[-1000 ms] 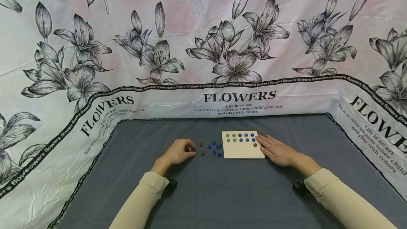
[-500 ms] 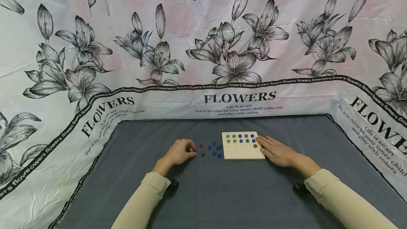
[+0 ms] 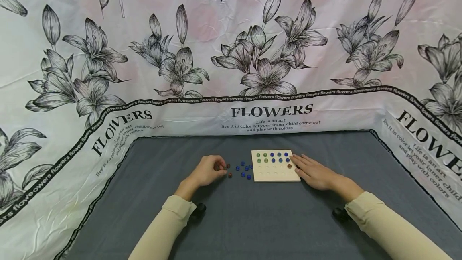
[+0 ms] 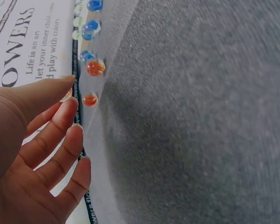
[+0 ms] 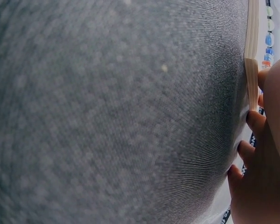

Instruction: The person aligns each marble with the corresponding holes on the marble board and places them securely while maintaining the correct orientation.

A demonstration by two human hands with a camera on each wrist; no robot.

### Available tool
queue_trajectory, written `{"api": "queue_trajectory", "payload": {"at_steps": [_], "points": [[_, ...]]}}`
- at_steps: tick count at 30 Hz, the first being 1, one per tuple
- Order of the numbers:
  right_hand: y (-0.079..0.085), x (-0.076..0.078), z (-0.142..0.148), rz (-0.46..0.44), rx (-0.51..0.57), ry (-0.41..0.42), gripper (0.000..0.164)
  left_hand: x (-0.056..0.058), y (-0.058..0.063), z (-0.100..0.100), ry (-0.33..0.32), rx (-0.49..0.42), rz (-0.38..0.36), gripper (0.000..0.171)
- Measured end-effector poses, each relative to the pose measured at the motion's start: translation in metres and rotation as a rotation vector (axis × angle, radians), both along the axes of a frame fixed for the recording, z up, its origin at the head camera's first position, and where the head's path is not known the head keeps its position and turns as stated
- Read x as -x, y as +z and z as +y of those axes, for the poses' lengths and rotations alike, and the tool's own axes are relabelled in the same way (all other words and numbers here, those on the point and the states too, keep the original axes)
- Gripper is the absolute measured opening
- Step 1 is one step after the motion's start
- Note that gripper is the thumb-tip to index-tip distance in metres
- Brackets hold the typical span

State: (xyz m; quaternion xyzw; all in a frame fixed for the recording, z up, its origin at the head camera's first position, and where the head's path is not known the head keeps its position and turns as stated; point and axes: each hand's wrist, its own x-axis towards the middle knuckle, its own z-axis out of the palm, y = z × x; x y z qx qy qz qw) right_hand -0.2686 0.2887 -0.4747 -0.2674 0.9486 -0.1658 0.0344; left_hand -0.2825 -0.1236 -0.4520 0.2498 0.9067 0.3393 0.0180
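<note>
My left hand (image 3: 205, 171) pinches an orange-streaked glass marble (image 4: 67, 96) between thumb and forefinger; most of it is hidden behind the thumb. Its fingertips are close to two loose red-orange marbles (image 3: 230, 175) on the cloth. On the right, my right hand (image 3: 317, 172) rests with straight fingers along the right edge of a pale wooden board (image 3: 276, 177) with rows of shallow hollows. Green marbles (image 3: 265, 155) and blue marbles (image 3: 279, 155) fill its two far rows. One brown-red marble (image 3: 289, 166) sits at the right end of the third row.
Several loose blue marbles (image 3: 243, 174) lie between the left hand and the board. Beneath everything is a dark grey cloth (image 3: 267, 220). A white cloth with printed flowers (image 3: 268, 75) hangs behind and frames the work surface.
My left hand has picked up a red-orange marble from the cloth and shifted slightly right, toward the two loose ones. The right hand stays at the board's edge.
</note>
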Motion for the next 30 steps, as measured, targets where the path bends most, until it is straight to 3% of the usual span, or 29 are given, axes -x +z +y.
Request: {"api": "queue_trajectory", "payload": {"at_steps": [9, 30], "points": [[0.005, -0.003, -0.002, 0.014, 0.021, 0.013, 0.053, 0.0, 0.004, 0.009, -0.039, -0.055, 0.006, 0.011], [-0.001, 0.0, 0.001, 0.003, 0.016, 0.004, 0.056, 0.001, 0.006, 0.038, -0.069, -0.039, 0.038, 0.01]]}}
